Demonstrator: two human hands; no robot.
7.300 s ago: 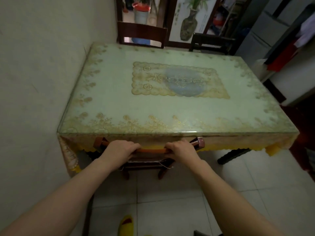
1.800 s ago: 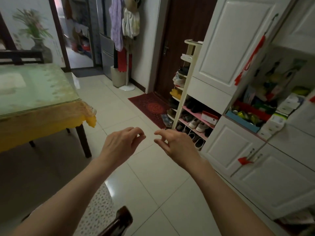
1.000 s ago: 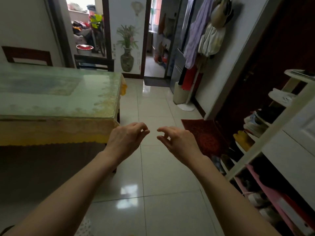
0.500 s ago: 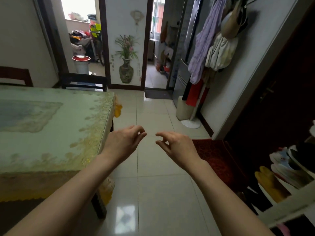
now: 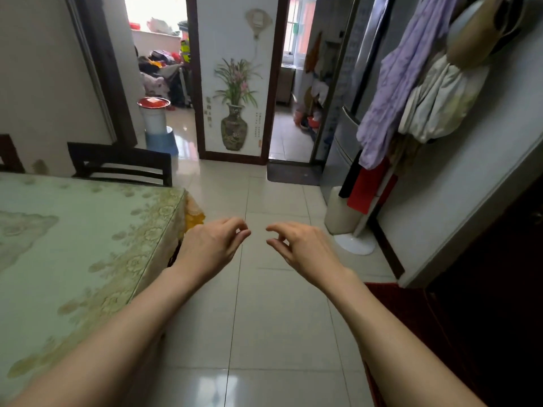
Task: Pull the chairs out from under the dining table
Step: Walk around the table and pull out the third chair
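Observation:
The dining table point(image 5: 88, 245), covered with a green and gold lace cloth under glass, fills the left side. At its far end a dark wooden chair point(image 5: 120, 164) is tucked against the table, only its backrest showing. A sliver of a reddish-brown chair point(image 5: 7, 154) shows at the left edge. My left hand point(image 5: 210, 248) hovers just beyond the table's right edge, fingers loosely curled, holding nothing. My right hand point(image 5: 302, 248) floats beside it over the tiled floor, fingers also loosely curled and empty.
Pale tiled floor point(image 5: 276, 304) runs ahead to two doorways. A red-lidded white bucket point(image 5: 153, 116) stands in the left doorway. A coat stand point(image 5: 355, 242) hung with clothes and a white bin point(image 5: 338, 212) stand at the right wall. A red mat point(image 5: 411, 312) lies at right.
The view has moved forward along the table's right side, so the dark chair and doorways look nearer. Both hands stay raised and empty in the same pose.

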